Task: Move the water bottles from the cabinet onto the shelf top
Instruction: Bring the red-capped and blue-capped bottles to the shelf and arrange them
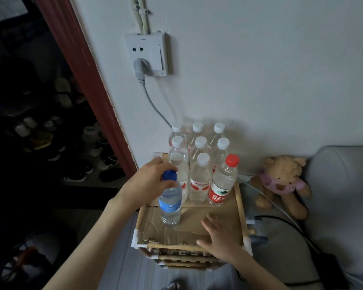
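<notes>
**Ten bottles on the shelf top, one under the left hand**

The shelf top point(216, 214) is a single cardboard-lined surface framed with bamboo rails, standing against one white wall point(260, 70). Beyond both hands, at the far end of it, stands a block of nine upright bottles: eight white-capped bottles point(199, 181) in rows, and one red-capped bottle point(223, 183) at the near right corner of the block, just ahead of the right hand. A tenth, the blue-capped bottle point(170, 200), stands upright on the cardboard directly beneath the left hand, apart from the block and nearer the person.

Off to the right of the right hand one teddy bear point(281, 183) sits beside the shelf, well apart from the bottles. High beyond the left hand one wall socket point(148, 54) carries one grey plug point(139, 66) and cable.

The left hand point(150, 177) reaches in from the lower left with the forearm stretched out, fingers curled down over the blue cap, gripping the bottle by its top. The right hand point(220, 237) lies flat near the front rail of the shelf top, palm down, fingers spread and straight, holding nothing, to the right of the blue-capped bottle.
</notes>
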